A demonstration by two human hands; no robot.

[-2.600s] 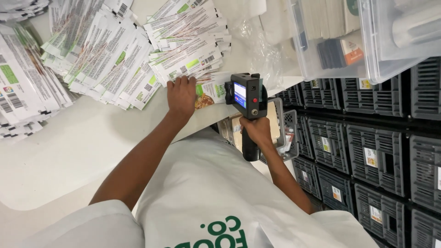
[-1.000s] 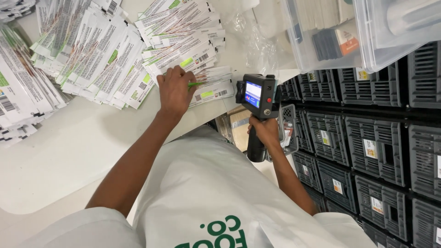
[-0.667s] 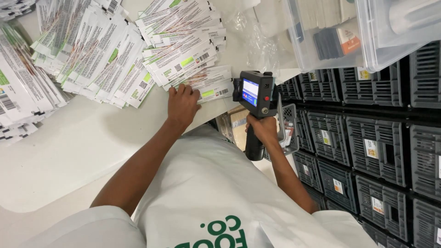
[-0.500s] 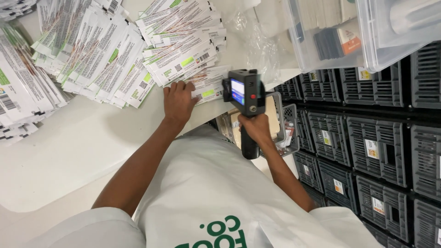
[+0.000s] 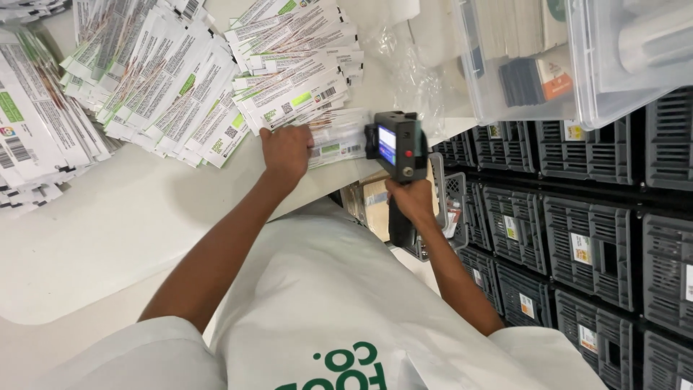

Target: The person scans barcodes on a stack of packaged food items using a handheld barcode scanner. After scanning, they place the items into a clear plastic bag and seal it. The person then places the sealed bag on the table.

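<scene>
At the centre of the frame, the left hand (image 5: 286, 152) presses flat on a printed sachet (image 5: 338, 141) at the white table (image 5: 108, 231) edge, while the right hand (image 5: 411, 202) grips a handheld printer (image 5: 395, 148) just beside it. Marking step, I'd say; next needs the printer nose drawn steadily along that sachet.

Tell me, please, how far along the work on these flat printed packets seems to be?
Possibly done: fanned rows of white-and-green packets lie overlapped across the table; no marks are readable. In hand: the left hand presses the nearest packet at the table's edge, and the right hand holds a black handheld printer against it. Which packets remain cannot be told.
</scene>
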